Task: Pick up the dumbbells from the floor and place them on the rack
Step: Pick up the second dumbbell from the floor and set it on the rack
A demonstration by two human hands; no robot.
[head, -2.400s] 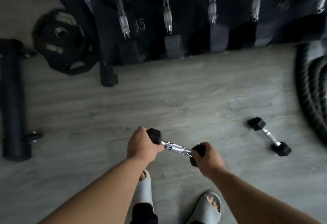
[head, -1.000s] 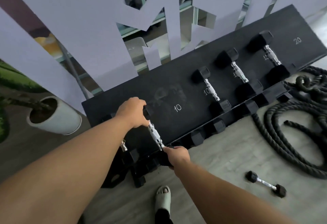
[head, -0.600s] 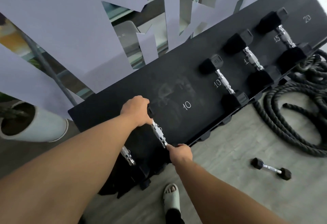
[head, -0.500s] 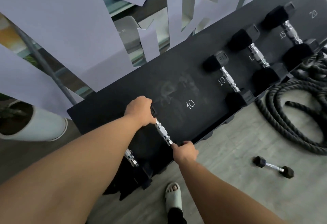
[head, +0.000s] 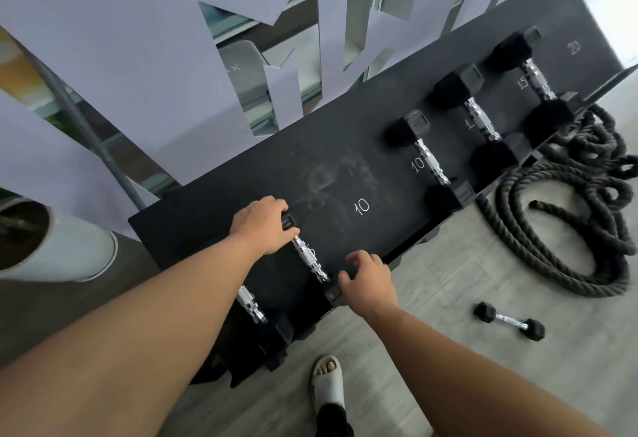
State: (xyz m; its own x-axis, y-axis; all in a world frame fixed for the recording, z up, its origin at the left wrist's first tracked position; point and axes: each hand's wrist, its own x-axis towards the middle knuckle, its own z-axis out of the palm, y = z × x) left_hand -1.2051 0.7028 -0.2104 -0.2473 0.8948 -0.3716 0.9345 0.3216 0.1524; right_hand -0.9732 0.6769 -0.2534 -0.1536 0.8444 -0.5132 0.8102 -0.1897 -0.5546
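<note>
A small black hex dumbbell (head: 309,258) with a chrome handle lies on the black rack top (head: 362,174), near its left end. My left hand (head: 264,227) covers the dumbbell's far head, fingers curled over it. My right hand (head: 367,279) hovers just right of the near head, fingers spread and off it. A second small dumbbell (head: 509,321) lies on the grey floor to the right.
Three bigger dumbbells (head: 428,158) sit on the rack's right half beside chalked numbers. Another chrome handle (head: 251,304) shows on a lower tier. A coiled thick rope (head: 566,226) lies right of the rack, a white planter (head: 58,250) at left. My sandalled foot (head: 328,379) stands below.
The dumbbell went from the floor up onto the rack top. In the last half second my right hand let go of its near head and opened; the left hand stays on the far head.
</note>
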